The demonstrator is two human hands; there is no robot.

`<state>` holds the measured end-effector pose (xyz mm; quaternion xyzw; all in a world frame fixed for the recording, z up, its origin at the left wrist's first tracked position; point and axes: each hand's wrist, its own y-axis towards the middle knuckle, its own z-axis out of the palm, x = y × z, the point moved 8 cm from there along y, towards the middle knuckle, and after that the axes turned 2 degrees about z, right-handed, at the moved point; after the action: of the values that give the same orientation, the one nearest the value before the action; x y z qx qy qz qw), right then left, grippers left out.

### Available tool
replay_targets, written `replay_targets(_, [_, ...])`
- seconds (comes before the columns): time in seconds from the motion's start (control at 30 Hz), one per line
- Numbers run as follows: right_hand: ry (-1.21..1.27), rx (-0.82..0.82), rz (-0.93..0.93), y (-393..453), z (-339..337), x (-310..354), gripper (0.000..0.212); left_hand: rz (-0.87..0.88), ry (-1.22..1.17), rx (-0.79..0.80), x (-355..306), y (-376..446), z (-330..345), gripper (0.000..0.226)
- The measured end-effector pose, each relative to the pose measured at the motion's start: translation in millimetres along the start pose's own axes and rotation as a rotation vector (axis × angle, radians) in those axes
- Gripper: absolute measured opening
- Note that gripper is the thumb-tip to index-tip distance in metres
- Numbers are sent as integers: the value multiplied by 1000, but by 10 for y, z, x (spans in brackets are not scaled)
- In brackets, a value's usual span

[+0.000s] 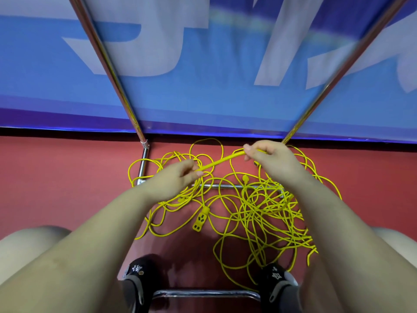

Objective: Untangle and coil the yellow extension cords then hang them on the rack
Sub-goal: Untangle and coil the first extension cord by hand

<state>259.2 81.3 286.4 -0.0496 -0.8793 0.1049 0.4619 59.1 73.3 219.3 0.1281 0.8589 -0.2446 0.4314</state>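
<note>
Pinching one taut cord strand (220, 161) between my left hand (180, 177) and right hand (268, 157), above the tangled yellow extension cords (255, 206) on the red floor (67, 177); pulling harder could tighten knots.

I see the yellow extension cords (255, 211) lying in one loose tangle of overlapping loops on the red floor, draped over the low chrome bar of the rack (222, 185). A yellow socket block (201, 219) lies face up near the middle. One short stretch (222, 159) is lifted taut above the heap. The rack's two chrome poles rise, spreading apart.
</note>
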Motion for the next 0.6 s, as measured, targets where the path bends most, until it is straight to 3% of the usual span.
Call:
replay_targets(0.1, [13, -172, 73, 51, -224, -154, 36, -74, 162, -82, 158, -29, -167, 20])
replay_targets(0.23, [-210, -237, 98, 135, -290, -379, 28, 75, 65, -157, 1, -74, -254, 11])
replay_targets(0.3, [-202, -148, 30, 105, -126, -306, 14, 156, 58, -173, -135, -98, -246, 11])
replay_targets(0.4, [-70, 126, -96, -28, 330, -68, 28, 205, 67, -174, -270, -102, -163, 9])
replay_targets(0.47, [52, 264, -88, -97, 582, 14, 21, 215, 66, -174, -313, -79, -133, 13])
replay_targets(0.6, [97, 200, -89, -49, 624, 28, 9, 216, 1, -163, -325, -36, -100, 15])
